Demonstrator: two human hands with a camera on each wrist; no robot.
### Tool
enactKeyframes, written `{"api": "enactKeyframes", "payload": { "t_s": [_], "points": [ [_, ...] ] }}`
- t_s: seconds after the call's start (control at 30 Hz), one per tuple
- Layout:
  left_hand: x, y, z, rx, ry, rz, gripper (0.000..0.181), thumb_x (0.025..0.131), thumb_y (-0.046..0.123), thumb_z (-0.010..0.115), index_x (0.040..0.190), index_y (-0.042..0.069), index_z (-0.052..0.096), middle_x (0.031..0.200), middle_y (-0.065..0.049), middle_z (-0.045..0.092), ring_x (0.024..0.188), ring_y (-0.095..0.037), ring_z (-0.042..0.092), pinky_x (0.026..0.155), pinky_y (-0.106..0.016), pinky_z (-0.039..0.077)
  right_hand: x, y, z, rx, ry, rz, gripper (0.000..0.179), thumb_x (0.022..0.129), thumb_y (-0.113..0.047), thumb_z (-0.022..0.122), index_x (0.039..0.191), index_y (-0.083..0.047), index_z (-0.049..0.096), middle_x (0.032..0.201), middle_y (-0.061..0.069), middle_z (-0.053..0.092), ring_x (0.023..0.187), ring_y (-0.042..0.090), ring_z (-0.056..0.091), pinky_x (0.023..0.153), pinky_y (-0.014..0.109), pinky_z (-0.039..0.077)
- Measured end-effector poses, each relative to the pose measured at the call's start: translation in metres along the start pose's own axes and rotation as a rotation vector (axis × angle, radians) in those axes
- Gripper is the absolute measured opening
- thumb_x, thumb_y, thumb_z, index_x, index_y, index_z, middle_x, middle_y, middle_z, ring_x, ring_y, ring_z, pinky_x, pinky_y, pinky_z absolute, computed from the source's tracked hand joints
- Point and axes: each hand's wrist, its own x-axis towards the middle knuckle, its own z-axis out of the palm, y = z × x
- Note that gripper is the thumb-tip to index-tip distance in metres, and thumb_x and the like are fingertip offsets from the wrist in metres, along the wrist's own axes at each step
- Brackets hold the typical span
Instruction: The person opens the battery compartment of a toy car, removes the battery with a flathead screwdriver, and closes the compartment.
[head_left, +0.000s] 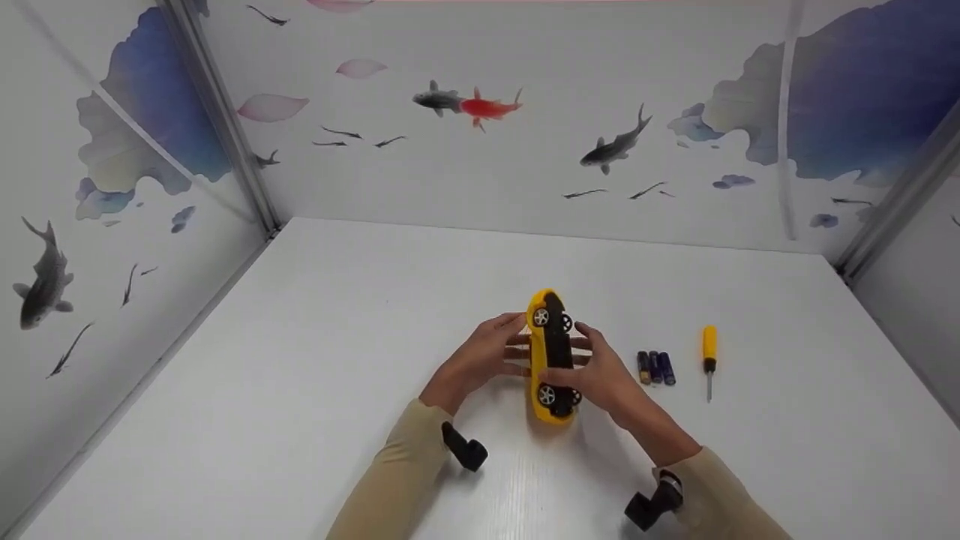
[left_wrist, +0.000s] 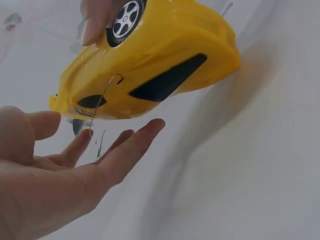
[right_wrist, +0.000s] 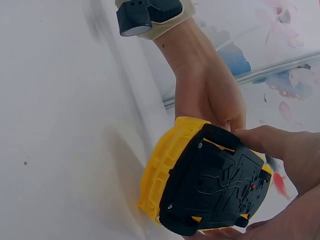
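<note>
A yellow toy car (head_left: pixel 556 345) stands on end above the white table, its black underside turned toward the head camera. My right hand (head_left: pixel 607 375) grips it, thumb across the underside and fingers round the far side. My left hand (head_left: pixel 480 356) is beside the body, and in the left wrist view its fingers (left_wrist: pixel 130 152) stretch out under the car's windows. From the car's side a thin bent wire (left_wrist: pixel 103 95) sticks out toward those fingers. Screws and moulded lines mark the black base plate (right_wrist: pixel 215 175) in the right wrist view.
Three small dark batteries (head_left: pixel 655 367) lie side by side to the right of my right hand. Farther right is a screwdriver (head_left: pixel 709 345) with a yellow handle, its shaft toward me. White panels painted with fish (head_left: pixel 615 146) enclose the table (head_left: pixel 300 337) at the back and sides.
</note>
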Motion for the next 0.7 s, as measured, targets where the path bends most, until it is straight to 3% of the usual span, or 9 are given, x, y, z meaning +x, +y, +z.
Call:
{"api": "enactKeyframes", "payload": {
  "t_s": [0.23, 0.4, 0.5, 0.7],
  "points": [
    [0.0004, -0.0009, 0.0009, 0.021, -0.046, -0.025, 0.056, 0.106, 0.049, 0.04, 0.15, 0.015, 0.044, 0.131, -0.014, 0.063, 0.116, -0.026, 0.066, 0.1, -0.045, 0.056, 0.0013, -0.0007, -0.0005, 0.014, -0.009, -0.008, 0.108, 0.08, -0.027, 0.085, 0.16, -0.009, 0.014, 0.159, 0.021, 0.034, 0.145, 0.042, 0.039, 0.114, 0.056, 0.041],
    [0.0016, -0.0018, 0.0012, -0.006, -0.029, -0.035, 0.052, 0.107, 0.045, 0.039, 0.15, 0.016, 0.044, 0.131, -0.015, 0.062, 0.114, -0.027, 0.066, 0.1, -0.045, 0.056, 0.0015, -0.0002, -0.0012, -0.01, -0.002, -0.003, 0.1, 0.082, -0.029, 0.083, 0.158, -0.009, 0.02, 0.159, 0.021, 0.035, 0.147, 0.041, 0.036, 0.115, 0.056, 0.039],
    [0.0024, -0.0018, 0.0014, -0.062, 0.001, -0.055, 0.055, 0.106, 0.044, 0.043, 0.155, 0.02, 0.034, 0.132, -0.018, 0.06, 0.112, -0.028, 0.067, 0.099, -0.044, 0.057, 0.0005, -0.0013, -0.0033, -0.04, 0.018, -0.001, 0.084, 0.087, -0.028, 0.079, 0.155, -0.009, 0.032, 0.157, 0.02, 0.04, 0.146, 0.039, 0.038, 0.116, 0.055, 0.038],
    [0.003, 0.0005, 0.0027, -0.18, 0.048, -0.098, 0.073, 0.105, 0.043, 0.047, 0.162, 0.026, 0.005, 0.135, -0.024, 0.057, 0.109, -0.031, 0.07, 0.095, -0.045, 0.059, -0.0007, -0.003, -0.0094, -0.056, 0.02, -0.016, 0.054, 0.092, -0.027, 0.072, 0.141, -0.01, 0.055, 0.143, 0.015, 0.058, 0.131, 0.032, 0.056, 0.112, 0.049, 0.047]
  ]
}}
